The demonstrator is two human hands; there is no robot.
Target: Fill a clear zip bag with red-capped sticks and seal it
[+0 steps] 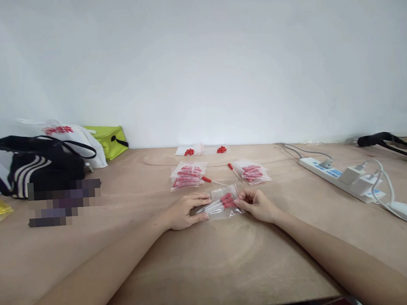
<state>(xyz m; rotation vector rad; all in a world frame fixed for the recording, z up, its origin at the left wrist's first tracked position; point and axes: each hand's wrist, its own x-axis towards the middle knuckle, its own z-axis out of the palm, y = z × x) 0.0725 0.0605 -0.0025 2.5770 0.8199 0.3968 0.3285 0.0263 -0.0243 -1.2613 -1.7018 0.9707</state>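
Observation:
A clear zip bag [215, 206] lies on the table in front of me, holding several small screwdrivers with red handles [227, 200] and thin pale shafts. My right hand [258, 204] pinches the bag's right edge between thumb and fingers. At the bag's left end rests my left hand [188, 211], its fingers stretched out and the thumb apart, near the shaft tips. Just beyond the bag lie two loose screwdrivers, one with its red handle [207, 179] to the left of centre, the other's red handle [230, 166] beside the right stack.
Filled bags are stacked at left [188, 175] and right [252, 172]. Farther back are two bags with small red pieces [189, 152] [221, 149]. A power strip [339, 176] with cables stands right; a black bag [49, 164] and green box bag [111, 140] stand left.

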